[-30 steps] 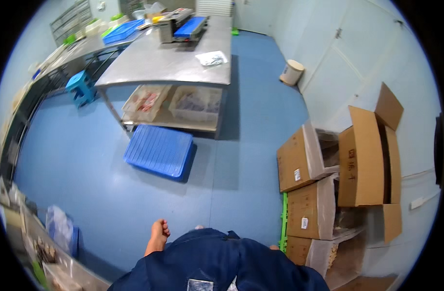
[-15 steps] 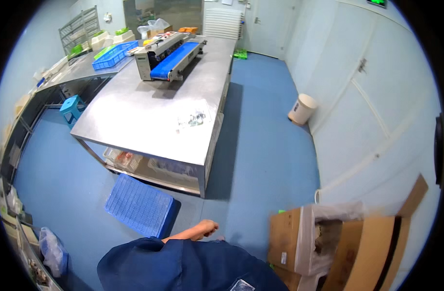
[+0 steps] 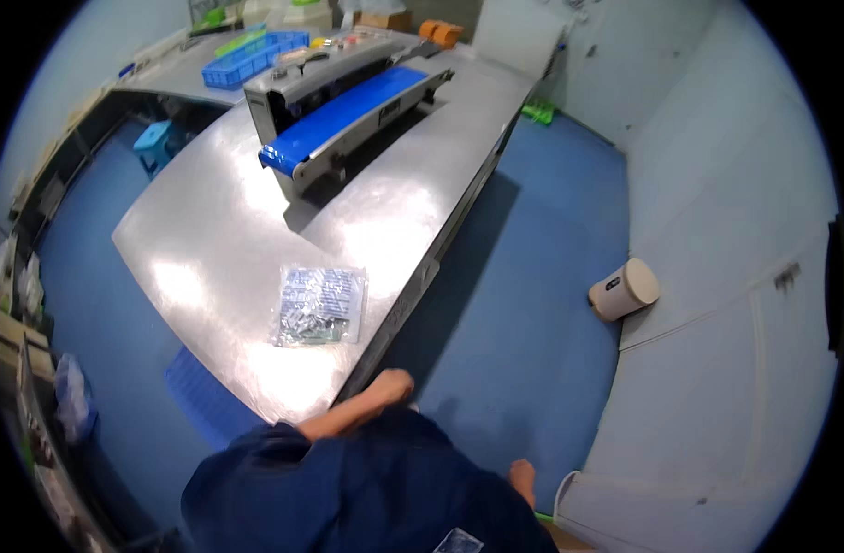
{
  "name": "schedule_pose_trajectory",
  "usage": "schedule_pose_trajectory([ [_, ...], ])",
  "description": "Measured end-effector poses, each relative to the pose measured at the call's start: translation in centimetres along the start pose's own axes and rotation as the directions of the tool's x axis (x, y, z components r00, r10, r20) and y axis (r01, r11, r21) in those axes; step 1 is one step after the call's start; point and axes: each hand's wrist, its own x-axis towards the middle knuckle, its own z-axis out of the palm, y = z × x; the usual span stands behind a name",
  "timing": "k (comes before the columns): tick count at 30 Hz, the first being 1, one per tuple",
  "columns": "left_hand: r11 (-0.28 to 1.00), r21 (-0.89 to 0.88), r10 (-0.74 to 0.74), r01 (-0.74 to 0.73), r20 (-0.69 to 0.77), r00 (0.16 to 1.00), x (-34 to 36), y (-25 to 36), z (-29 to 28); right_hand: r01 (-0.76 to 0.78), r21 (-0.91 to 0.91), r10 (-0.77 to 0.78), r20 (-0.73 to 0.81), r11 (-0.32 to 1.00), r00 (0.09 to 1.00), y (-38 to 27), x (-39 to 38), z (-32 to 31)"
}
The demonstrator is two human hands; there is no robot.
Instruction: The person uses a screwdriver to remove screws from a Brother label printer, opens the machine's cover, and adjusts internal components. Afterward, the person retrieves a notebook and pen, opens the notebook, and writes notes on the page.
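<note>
My left hand (image 3: 391,387) hangs in front of my body beside the near right corner of the steel table (image 3: 221,276), its fingers curled in and nothing showing in them. Low on the right, my right hand (image 3: 522,477) shows only in part at my side; its fingers are too small and blurred to read. A clear plastic packet (image 3: 320,306) with blue print lies flat on the table near that corner, apart from both hands. Farther back on the same table stands a conveyor machine with a blue belt (image 3: 348,120).
A blue plastic crate (image 3: 210,401) sits on the floor, partly under the table's near edge. A cream bin (image 3: 627,289) stands by the right wall. Left of the table is a blue stool (image 3: 153,138); a blue basket (image 3: 256,59) rests on the back-left counter.
I have moved forward, so the table, packet and conveyor appear nearer. The cardboard boxes at the right have nearly left the view, and my right hand has come into it.
</note>
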Motion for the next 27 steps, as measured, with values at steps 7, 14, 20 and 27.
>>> schedule_pose_trajectory([
  [7, 0.898, -0.373, -0.269, 0.232, -0.05, 0.962, 16.6, 13.2, -3.6, -0.517, 0.069, 0.401, 0.545, 0.853, 0.736, -6.7, 8.6, -3.7],
  [14, 0.89, -0.268, -0.406, 0.369, -0.095, 0.909, 39.0, 17.9, -3.2, -0.571, 0.049, 0.406, 0.654, 0.819, 0.638, -1.3, 26.7, -2.4],
  [20, 0.866, -0.28, -0.465, 0.415, -0.144, 0.874, 57.5, 22.6, -5.9, 0.137, -0.068, -0.075, 0.56, 0.988, 0.825, 2.2, 59.3, -2.3],
  [27, 0.827, -0.302, -0.549, 0.475, -0.249, 0.798, 76.9, 27.8, -11.4, -0.275, 0.666, 0.092, 0.296, 0.694, 0.951, -10.7, 93.7, -14.3],
])
